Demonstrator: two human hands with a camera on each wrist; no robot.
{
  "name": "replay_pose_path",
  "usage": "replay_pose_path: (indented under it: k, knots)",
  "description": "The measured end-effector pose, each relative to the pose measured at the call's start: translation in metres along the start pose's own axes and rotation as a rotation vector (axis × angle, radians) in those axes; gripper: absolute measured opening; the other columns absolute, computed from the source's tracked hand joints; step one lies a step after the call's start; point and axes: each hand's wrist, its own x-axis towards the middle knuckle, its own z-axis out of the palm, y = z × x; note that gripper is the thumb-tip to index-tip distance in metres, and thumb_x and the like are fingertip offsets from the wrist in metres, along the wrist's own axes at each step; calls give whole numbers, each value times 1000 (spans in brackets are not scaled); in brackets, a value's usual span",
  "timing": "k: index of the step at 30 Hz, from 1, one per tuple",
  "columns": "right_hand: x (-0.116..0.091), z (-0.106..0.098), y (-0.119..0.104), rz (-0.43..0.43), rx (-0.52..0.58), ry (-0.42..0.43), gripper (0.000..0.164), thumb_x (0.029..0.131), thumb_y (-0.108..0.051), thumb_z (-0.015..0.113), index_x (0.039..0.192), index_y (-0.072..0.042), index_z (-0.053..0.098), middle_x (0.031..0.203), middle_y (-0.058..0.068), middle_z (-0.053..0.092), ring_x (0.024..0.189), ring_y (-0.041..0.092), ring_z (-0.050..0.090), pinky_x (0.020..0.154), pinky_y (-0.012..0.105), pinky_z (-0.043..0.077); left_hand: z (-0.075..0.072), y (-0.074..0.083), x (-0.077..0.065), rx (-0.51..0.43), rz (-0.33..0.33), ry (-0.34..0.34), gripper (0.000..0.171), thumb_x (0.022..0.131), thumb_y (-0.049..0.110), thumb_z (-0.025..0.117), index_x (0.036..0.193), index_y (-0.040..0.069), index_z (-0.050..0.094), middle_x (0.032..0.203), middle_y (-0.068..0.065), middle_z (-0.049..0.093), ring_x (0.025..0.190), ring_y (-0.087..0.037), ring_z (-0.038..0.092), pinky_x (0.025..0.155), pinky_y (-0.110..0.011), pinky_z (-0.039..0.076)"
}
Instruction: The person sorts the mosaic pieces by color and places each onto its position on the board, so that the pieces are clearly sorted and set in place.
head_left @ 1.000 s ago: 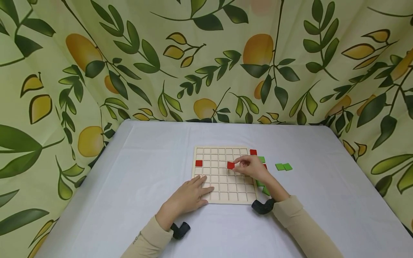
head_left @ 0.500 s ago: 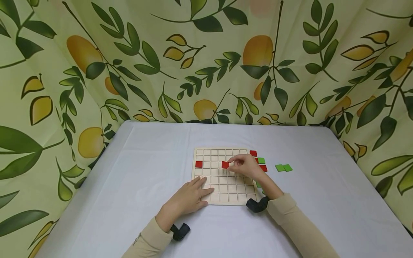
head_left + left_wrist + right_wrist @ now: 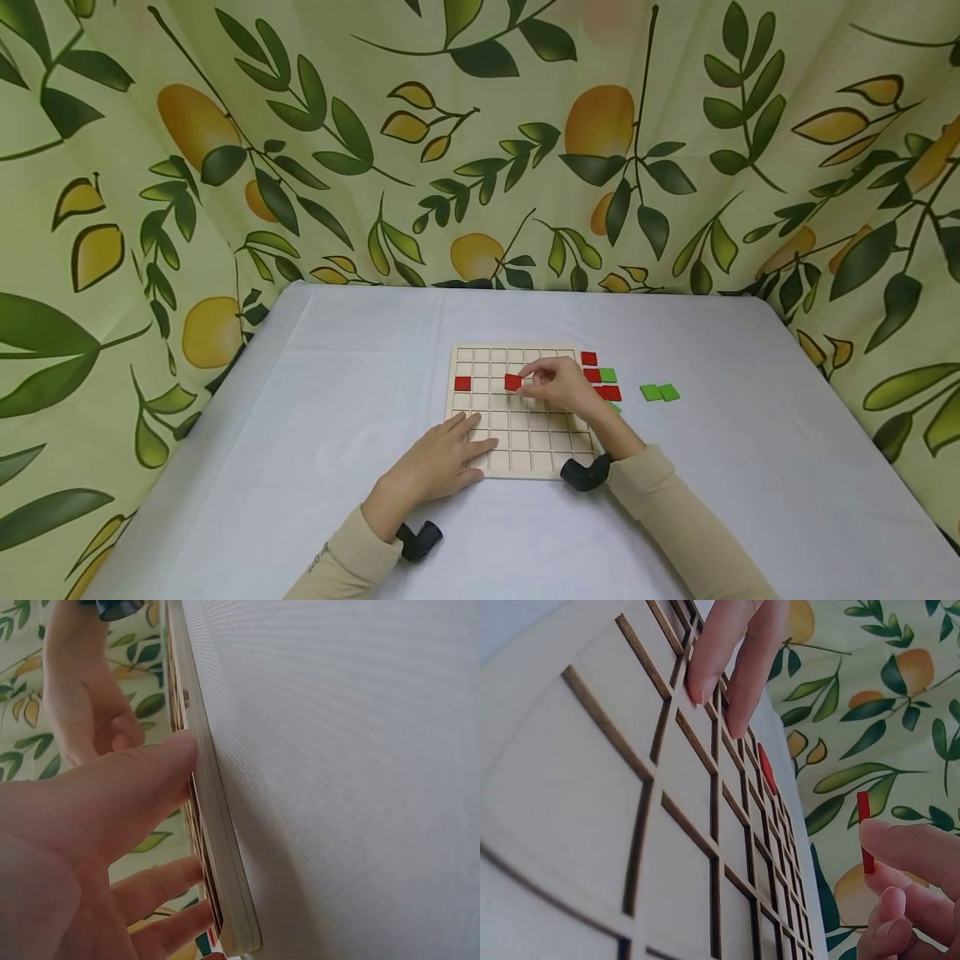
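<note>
A pale wooden grid board (image 3: 531,439) lies on the table. My right hand (image 3: 561,387) pinches a red square tile (image 3: 512,382) by its edge between thumb and fingers. In the right wrist view the held tile (image 3: 865,832) stands apart from the board, above its surface. My left hand (image 3: 435,458) rests with spread fingers on the board's near left corner; in the left wrist view its thumb (image 3: 161,754) touches the board's edge (image 3: 225,855). Another red tile (image 3: 462,383) sits in a cell of the leftmost column.
Beside the board's right edge lie several loose red tiles (image 3: 589,358) and green tiles (image 3: 608,375), partly hidden by the right arm. Two more green tiles (image 3: 660,392) lie farther right on the white tablecloth (image 3: 337,358). A fruit-patterned curtain (image 3: 480,167) hangs behind the table.
My right hand has moved left over the board, carrying the red tile. More of the loose tiles at the upper right now show. The left hand stays in place.
</note>
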Motion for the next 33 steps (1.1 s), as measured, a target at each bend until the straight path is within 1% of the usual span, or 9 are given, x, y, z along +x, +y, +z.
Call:
replay_pose_path:
  k: [5,9,12,23,30,33]
  knots:
    - [4,4,0,11,-10,3,27,77,-17,81,98,-3,73,67,-1,50,67,15,45,56,20,36,0,0,-1,7,7,4,45,93,36,60,137,26,55,152,-14,42,142,-36,39,111,-52,42]
    - [6,7,0,17,-8,-2,26,77,-16,80,98,-3,73,68,-1,51,67,15,45,57,20,36,0,0,-1,14,4,-1,45,94,37,59,137,27,55,153,-13,41,143,-36,38,112,-52,42]
    - [7,8,0,8,-10,-5,26,77,-16,80,98,-3,73,67,-1,51,66,15,45,56,20,36,-1,1,-1,15,3,-4,45,94,36,59,138,27,54,153,-14,41,143,-36,38,112,-51,42]
    - [16,15,1,-25,35,-27,27,78,-13,78,100,0,71,63,-3,50,58,11,42,49,19,33,-1,2,-3,-7,4,-6,45,94,34,60,138,26,55,154,-14,40,143,-37,37,113,-51,41]
    - [19,19,-2,6,39,-31,27,78,-14,79,101,-1,72,64,-3,49,58,13,42,49,19,31,-2,2,-3,-5,3,-7,45,94,34,60,137,26,55,153,-14,40,143,-37,37,113,-51,41]
    - [21,21,-2,24,41,-27,27,78,-15,80,100,-2,72,63,-3,48,60,13,42,52,20,32,-2,2,-3,-3,8,-7,45,94,33,60,138,26,55,153,-14,41,143,-37,37,113,-51,41]
